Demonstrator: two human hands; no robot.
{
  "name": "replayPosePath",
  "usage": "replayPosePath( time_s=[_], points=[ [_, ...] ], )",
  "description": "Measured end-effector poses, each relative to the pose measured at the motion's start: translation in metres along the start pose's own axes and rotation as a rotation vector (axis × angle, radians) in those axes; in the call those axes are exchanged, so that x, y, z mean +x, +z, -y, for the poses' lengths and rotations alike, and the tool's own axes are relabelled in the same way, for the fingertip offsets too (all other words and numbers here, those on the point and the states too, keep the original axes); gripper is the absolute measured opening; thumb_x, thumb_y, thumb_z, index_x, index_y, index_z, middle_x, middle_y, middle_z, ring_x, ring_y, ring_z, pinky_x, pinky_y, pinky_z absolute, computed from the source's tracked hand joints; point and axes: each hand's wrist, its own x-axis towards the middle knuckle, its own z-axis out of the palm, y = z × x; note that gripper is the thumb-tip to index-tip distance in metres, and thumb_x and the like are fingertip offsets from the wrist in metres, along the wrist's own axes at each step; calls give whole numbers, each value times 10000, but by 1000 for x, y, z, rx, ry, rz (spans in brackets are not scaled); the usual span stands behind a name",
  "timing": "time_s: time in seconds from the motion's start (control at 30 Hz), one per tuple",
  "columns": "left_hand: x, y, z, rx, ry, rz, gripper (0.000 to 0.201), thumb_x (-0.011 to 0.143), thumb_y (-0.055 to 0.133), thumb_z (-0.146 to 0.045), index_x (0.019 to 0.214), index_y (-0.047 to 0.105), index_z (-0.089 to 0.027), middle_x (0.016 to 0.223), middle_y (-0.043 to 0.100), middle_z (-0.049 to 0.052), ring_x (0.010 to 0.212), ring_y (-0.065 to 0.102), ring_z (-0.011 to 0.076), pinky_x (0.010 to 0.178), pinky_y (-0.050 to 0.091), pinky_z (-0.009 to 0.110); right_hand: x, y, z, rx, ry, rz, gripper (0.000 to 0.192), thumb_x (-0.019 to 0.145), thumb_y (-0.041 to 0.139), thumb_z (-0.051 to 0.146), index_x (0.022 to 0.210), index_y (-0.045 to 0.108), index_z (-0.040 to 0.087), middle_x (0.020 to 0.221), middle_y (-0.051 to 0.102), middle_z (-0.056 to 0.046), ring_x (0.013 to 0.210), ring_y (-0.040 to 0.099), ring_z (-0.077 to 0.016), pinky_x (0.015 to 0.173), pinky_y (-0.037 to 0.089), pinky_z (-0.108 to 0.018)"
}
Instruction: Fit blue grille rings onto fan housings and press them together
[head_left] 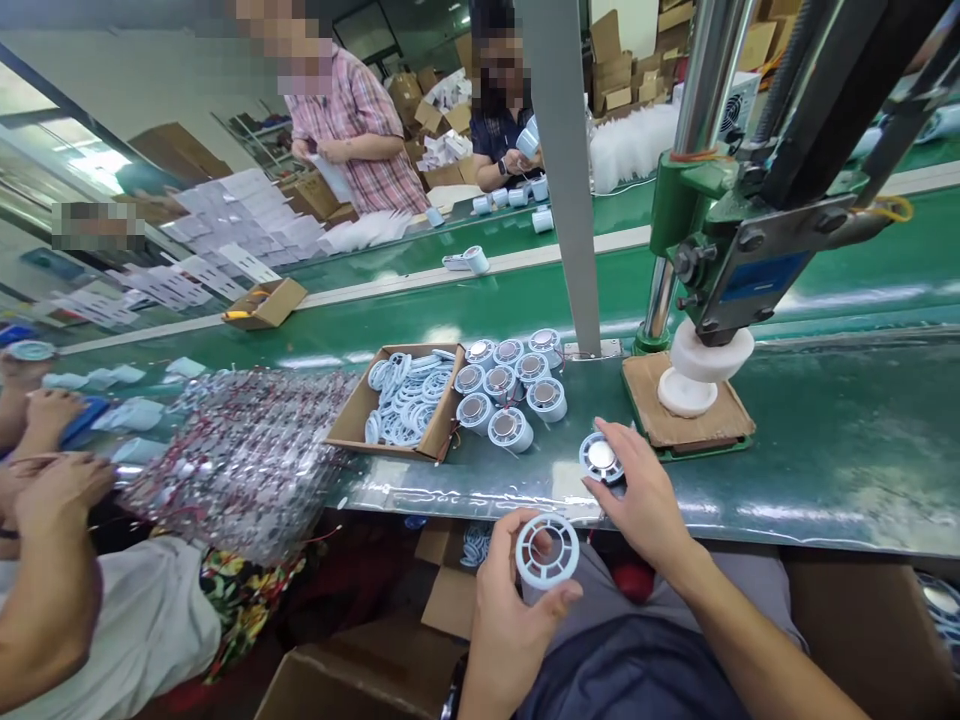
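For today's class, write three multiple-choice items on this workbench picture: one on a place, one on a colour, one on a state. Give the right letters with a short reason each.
1. Where does the cardboard box of white rings sit?
A. left of the cluster of round units
B. under the press head
C. on the far belt

2. What colour is the press frame?
A. red
B. green
C. yellow

3. What is the left hand doing?
A. resting flat and empty
B. holding a white grille ring
C. gripping the press lever

Answers:
1 A: the box lies beside the units, on their left.
2 B: the frame is painted green.
3 B: its fingers close around the ring, while the right hand touches a round unit on the bench.
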Motion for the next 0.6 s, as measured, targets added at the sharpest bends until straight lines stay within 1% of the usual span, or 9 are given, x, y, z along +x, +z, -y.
replayPosePath(
  time_s=[0.07,0.13,0.23,0.3,0.37,0.43,0.53,0.6],
  points=[
    [8,10,3,15,62,-18,727,725,815,-648,1250,582,-202,1085,683,82,965,680,260,885,544,351,-9,-4,4,31,-5,25,680,867,638,150,1507,415,210,1338,657,-139,1204,668,-275,977,606,-415],
    [20,26,3,59,166,-2,699,760,789,-640,1268,584,-208,1209,650,115,1091,653,300,967,518,408,-19,-6,6,97,14,46,741,854,624,133,1539,358,231,1335,680,-123,1181,699,-257,963,618,-394],
    [37,49,2,187,304,18,576,836,739,-581,1250,588,-209,1270,610,135,1197,587,333,1035,472,485,-30,-6,5,164,52,42,790,836,602,108,1564,317,224,1305,710,-130,1126,737,-258,937,633,-401],
    [44,60,2,275,341,36,483,916,665,-503,1279,563,-201,1280,604,147,1224,560,335,1051,456,517,-33,-4,3,165,61,24,801,840,607,111,1575,304,205,1282,724,-145,1092,754,-263,911,644,-401],
    [47,64,4,339,352,61,445,976,582,-430,1342,511,-187,1318,587,166,1254,541,331,1057,452,528,-34,-2,1,163,64,10,795,853,623,127,1578,305,198,1272,730,-152,1073,763,-266,888,654,-398],
    [46,63,8,381,356,82,449,1002,531,-401,1386,466,-176,1339,574,178,1268,538,327,1050,462,523,-35,-1,0,165,64,-1,789,859,631,137,1578,313,198,1284,725,-156,1076,764,-270,887,657,-405],
    [42,60,11,438,370,100,457,1012,502,-398,1404,442,-171,1344,570,187,1275,542,329,1048,468,525,-35,0,1,165,59,-27,789,858,630,142,1580,317,196,1298,720,-155,1090,760,-276,896,657,-416],
    [39,61,11,477,379,86,458,1017,485,-388,1413,430,-164,1352,567,197,1279,542,334,1050,465,536,-34,0,2,161,45,-50,783,865,627,145,1582,318,199,1283,730,-147,1080,763,-272,890,659,-405]
  ],
)
